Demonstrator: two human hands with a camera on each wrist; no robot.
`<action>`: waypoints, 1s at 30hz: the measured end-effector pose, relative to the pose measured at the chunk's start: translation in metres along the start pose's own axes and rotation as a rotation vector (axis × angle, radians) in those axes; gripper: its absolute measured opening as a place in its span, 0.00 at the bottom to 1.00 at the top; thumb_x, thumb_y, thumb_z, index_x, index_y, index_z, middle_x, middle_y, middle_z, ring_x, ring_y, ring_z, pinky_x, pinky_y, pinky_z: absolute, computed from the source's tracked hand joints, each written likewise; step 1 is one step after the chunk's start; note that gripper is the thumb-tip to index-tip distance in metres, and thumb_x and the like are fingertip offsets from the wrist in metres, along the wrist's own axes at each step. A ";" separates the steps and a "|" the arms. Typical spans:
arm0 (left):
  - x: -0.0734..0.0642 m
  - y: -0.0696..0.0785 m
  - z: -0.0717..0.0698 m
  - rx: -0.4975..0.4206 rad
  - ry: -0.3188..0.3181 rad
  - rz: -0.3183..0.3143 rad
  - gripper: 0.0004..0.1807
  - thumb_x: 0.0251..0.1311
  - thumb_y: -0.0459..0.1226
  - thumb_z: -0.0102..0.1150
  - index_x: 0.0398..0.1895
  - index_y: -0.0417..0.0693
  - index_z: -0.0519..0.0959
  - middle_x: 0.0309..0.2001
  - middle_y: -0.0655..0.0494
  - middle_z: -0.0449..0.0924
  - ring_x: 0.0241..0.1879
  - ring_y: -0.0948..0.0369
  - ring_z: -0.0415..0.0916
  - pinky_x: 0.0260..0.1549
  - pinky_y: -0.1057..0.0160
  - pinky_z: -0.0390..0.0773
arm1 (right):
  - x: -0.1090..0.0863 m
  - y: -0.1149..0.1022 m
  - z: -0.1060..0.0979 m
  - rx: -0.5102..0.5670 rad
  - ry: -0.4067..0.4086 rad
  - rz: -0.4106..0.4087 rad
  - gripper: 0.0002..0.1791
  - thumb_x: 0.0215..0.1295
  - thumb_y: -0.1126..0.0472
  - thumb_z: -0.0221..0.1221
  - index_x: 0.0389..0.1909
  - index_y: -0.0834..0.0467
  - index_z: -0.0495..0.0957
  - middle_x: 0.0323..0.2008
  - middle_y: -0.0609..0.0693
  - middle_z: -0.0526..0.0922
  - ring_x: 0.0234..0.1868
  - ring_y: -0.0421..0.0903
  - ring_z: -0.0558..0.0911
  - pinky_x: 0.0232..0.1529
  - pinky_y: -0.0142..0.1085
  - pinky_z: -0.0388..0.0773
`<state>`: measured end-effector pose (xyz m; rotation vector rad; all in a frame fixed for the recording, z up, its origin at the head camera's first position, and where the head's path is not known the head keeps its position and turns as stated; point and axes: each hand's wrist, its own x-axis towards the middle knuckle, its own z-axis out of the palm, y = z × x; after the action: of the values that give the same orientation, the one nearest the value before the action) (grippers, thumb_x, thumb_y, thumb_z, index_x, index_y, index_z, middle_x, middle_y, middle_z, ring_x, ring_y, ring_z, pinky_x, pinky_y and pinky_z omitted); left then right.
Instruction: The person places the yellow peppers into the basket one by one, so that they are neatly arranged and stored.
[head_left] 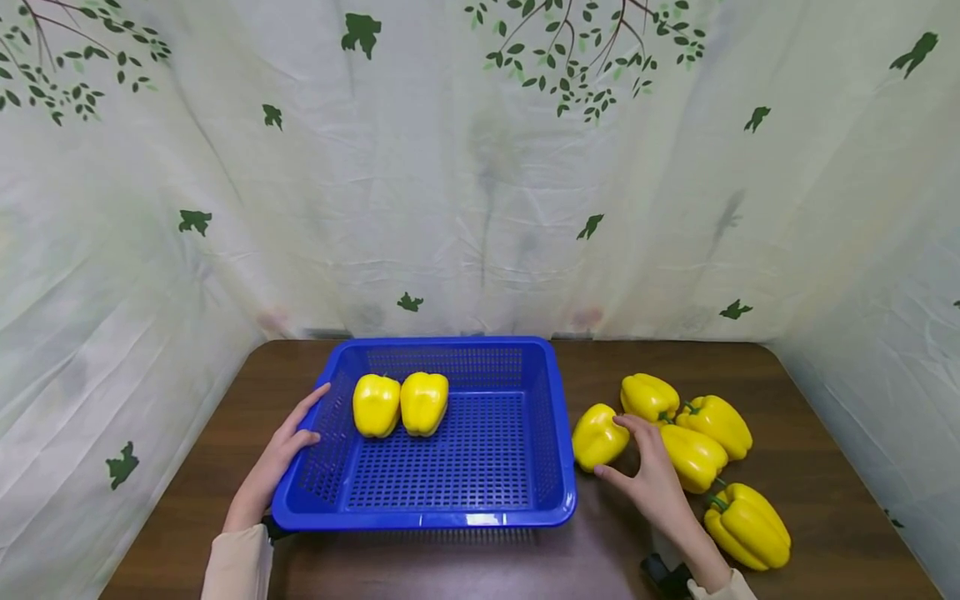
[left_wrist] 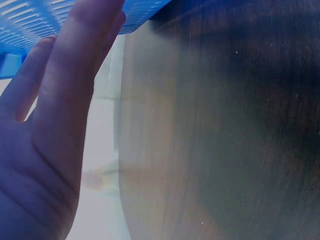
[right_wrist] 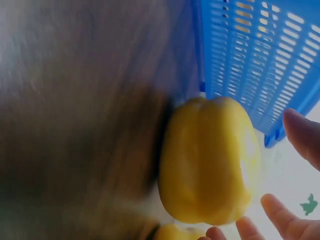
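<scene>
A blue basket [head_left: 442, 521] stands on the table with two yellow bell peppers, a left one [head_left: 377, 406] and a right one [head_left: 424, 404], inside near its back left. At the basket's left side, my left hand [head_left: 273, 467] touches the rim with fingers extended; the left wrist view shows the fingers [left_wrist: 70, 65] against the slotted wall. Just right of the basket lies another yellow bell pepper [head_left: 600, 437]. Around its right side my right hand [head_left: 652, 475] spreads thumb and fingers. In the right wrist view, the fingertips [right_wrist: 274, 202] are beside this pepper [right_wrist: 207, 160], not closed round it.
Further right lie several yellow bell peppers: a back one [head_left: 648, 396], one at the right [head_left: 718, 425], one beside my hand [head_left: 693, 458] and a front one [head_left: 748, 527]. The brown table [head_left: 420, 575] meets a leaf-patterned curtain [head_left: 480, 208] behind.
</scene>
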<state>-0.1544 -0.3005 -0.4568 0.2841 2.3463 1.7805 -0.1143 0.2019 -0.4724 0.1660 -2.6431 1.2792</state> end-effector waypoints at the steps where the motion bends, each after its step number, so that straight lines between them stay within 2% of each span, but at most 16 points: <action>1: 0.000 0.000 0.000 0.000 0.000 0.001 0.33 0.70 0.34 0.36 0.76 0.60 0.46 0.74 0.40 0.37 0.64 0.36 0.49 0.52 0.46 0.64 | -0.001 0.000 0.001 -0.003 0.001 -0.001 0.37 0.49 0.64 0.72 0.60 0.67 0.67 0.60 0.65 0.64 0.60 0.62 0.64 0.58 0.60 0.60; 5: 0.000 -0.001 0.000 0.000 0.002 0.006 0.33 0.70 0.34 0.36 0.76 0.59 0.46 0.73 0.40 0.38 0.63 0.36 0.50 0.52 0.41 0.63 | 0.000 0.003 0.006 -0.019 0.008 -0.002 0.38 0.48 0.63 0.72 0.60 0.68 0.67 0.62 0.67 0.61 0.61 0.64 0.62 0.58 0.60 0.59; 10: 0.001 -0.001 0.000 0.007 0.007 0.011 0.33 0.70 0.33 0.36 0.76 0.58 0.46 0.73 0.39 0.39 0.63 0.37 0.51 0.50 0.46 0.65 | 0.004 0.005 0.009 -0.029 0.017 -0.004 0.40 0.48 0.61 0.73 0.60 0.68 0.65 0.62 0.69 0.59 0.62 0.65 0.61 0.58 0.61 0.59; 21: 0.000 -0.001 0.000 0.001 0.001 0.009 0.33 0.69 0.33 0.36 0.76 0.58 0.46 0.73 0.40 0.38 0.64 0.36 0.49 0.51 0.46 0.64 | 0.009 0.017 0.012 -0.019 0.058 -0.051 0.40 0.45 0.65 0.74 0.59 0.68 0.64 0.57 0.67 0.65 0.59 0.62 0.65 0.58 0.57 0.60; 30: 0.001 0.000 0.000 0.001 0.000 0.021 0.33 0.69 0.32 0.36 0.76 0.56 0.47 0.73 0.39 0.39 0.64 0.38 0.50 0.51 0.51 0.63 | 0.007 0.016 0.009 0.004 0.054 -0.032 0.40 0.45 0.66 0.73 0.59 0.67 0.65 0.57 0.65 0.67 0.59 0.61 0.66 0.58 0.58 0.60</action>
<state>-0.1555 -0.3008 -0.4571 0.3096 2.3529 1.7887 -0.1253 0.2052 -0.4884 0.1709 -2.5827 1.2612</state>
